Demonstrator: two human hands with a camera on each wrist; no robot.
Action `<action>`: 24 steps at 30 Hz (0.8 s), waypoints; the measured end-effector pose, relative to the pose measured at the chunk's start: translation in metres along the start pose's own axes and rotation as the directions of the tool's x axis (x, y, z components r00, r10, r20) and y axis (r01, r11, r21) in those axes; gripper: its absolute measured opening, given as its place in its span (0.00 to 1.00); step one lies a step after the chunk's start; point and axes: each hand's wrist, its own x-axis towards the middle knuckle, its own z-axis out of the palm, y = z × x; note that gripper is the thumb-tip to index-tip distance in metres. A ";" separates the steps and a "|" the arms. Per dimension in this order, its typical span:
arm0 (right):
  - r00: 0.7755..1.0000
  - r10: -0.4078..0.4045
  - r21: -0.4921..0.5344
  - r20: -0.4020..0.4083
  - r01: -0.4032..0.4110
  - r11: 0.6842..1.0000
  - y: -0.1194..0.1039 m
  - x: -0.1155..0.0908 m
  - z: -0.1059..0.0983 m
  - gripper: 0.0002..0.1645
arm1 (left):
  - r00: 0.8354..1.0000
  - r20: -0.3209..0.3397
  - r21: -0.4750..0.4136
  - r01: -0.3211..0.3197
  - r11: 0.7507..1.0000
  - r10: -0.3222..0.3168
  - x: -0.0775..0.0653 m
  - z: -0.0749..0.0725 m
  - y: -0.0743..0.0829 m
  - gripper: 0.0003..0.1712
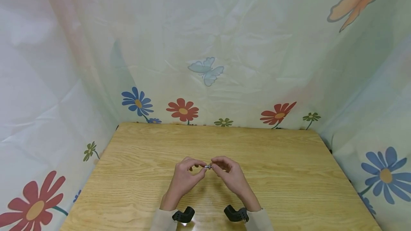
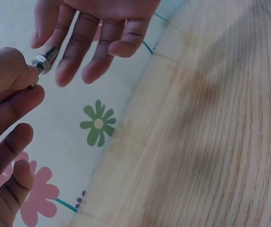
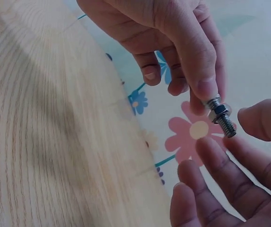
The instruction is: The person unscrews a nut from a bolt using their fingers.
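Bolt (image 3: pixel 227 127), one end partly hidden

Above the tan wood-grained rectangular table (image 1: pixel 257 149), a silver threaded metal bolt (image 1: pixel 207 167) sits in the left grip (image 1: pixel 186 177), which lies left of the bolt; a silver hexagonal metal nut (image 3: pixel 219 113) is around the bolt. Just right of the bolt is the right grip (image 1: pixel 232 176). Behind the bolt and table hangs a pale flower-printed sheet (image 1: pixel 257 45).
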 end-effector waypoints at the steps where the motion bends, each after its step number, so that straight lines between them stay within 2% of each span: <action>1: 1.000 0.015 -0.003 -0.001 -0.015 1.000 0.000 0.000 0.000 0.15 | 1.000 -0.001 0.001 -0.001 1.000 0.001 0.000 0.000 0.000 0.08; 6: 0.997 0.071 -0.016 0.015 -0.071 0.997 -0.001 0.001 0.000 0.16 | 1.000 0.005 -0.001 0.012 1.000 -0.012 0.000 -0.001 0.000 0.08; 18: 0.997 0.057 -0.017 0.057 -0.056 0.998 -0.001 0.001 0.000 0.14 | 0.996 0.050 -0.022 0.076 0.997 -0.075 0.002 -0.003 0.004 0.06; 24: 0.999 0.026 -0.036 0.042 -0.025 0.999 -0.001 0.002 0.002 0.12 | 0.992 0.055 -0.037 0.112 0.993 -0.110 0.001 -0.003 0.005 0.06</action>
